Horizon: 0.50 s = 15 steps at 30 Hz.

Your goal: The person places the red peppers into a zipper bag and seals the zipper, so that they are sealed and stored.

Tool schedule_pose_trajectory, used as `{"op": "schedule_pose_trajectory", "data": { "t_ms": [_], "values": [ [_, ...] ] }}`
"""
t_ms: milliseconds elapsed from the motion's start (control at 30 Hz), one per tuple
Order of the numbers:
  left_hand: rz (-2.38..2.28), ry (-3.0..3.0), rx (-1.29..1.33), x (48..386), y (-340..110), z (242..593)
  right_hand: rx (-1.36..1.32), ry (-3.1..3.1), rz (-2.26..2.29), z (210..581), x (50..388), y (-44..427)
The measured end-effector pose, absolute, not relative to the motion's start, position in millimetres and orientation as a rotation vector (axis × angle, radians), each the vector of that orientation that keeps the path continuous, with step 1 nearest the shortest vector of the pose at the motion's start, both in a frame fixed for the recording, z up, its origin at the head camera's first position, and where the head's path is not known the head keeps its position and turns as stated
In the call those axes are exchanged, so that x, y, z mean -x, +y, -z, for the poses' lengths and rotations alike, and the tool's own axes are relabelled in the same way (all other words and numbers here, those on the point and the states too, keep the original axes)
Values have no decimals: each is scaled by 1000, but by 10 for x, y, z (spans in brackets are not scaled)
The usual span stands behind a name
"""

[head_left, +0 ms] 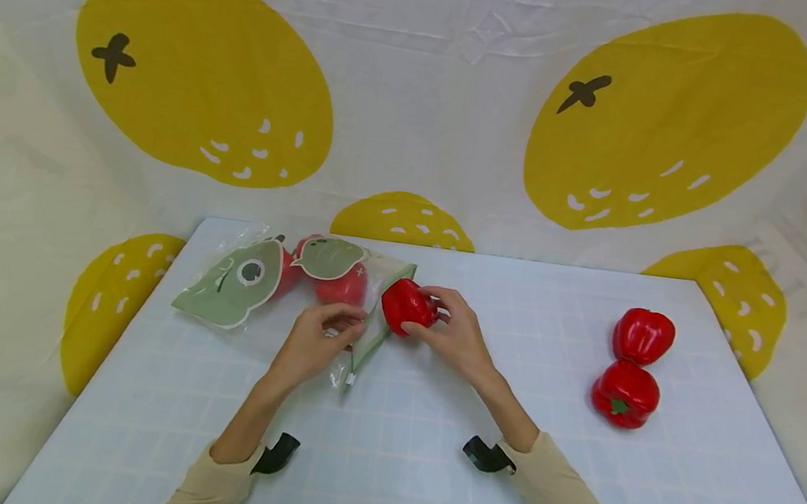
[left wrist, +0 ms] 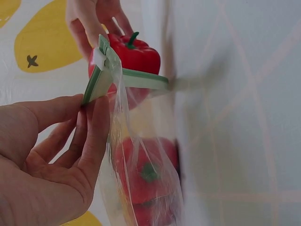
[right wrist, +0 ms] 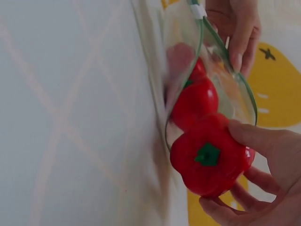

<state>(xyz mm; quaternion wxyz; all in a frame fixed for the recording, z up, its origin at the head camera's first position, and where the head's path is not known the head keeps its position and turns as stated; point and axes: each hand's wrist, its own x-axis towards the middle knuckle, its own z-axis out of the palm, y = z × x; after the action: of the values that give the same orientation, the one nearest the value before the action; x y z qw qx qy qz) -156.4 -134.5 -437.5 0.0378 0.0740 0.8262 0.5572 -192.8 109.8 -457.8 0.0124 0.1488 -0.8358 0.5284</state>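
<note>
Red bell pepper [head_left: 404, 309]: in my head view, the right hand [head_left: 456, 330] grips it at the mouth of a clear, green-printed bag [head_left: 240, 291], whose edge the left hand [head_left: 320, 341] pinches. Bagged peppers [head_left: 345, 284] lie just beyond the left hand; two loose peppers [head_left: 625, 394] touch each other, well right of the right hand. The surface [head_left: 406, 479] under both hands is pale with a faint check, and past its far edge I see white cloth [head_left: 425, 78] printed with big yellow fruit [head_left: 205, 85].

From the left wrist, I find the white slider [left wrist: 99, 59] just past the pinching fingertips.

From the right wrist, thumb and fingers curl round the pepper, and pinkish lines cross the surface beside the hand.
</note>
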Motion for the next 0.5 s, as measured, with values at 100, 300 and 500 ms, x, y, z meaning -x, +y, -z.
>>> {"op": "schedule_pose_trajectory", "data": {
  "t_ms": [100,300,500],
  "values": [
    [-1712,2536,-238,1566,-1344,4380,-477,-2609,-1654,4588,1946,1050],
    [-1716,2535,-242,1568,-1350,4392,-497,-2615,-1661,4593,1997,931],
    [-1717,2540,-269,1580,-1358,4424,-482,-2651,-1635,4587,2054,832]
  ]
}}
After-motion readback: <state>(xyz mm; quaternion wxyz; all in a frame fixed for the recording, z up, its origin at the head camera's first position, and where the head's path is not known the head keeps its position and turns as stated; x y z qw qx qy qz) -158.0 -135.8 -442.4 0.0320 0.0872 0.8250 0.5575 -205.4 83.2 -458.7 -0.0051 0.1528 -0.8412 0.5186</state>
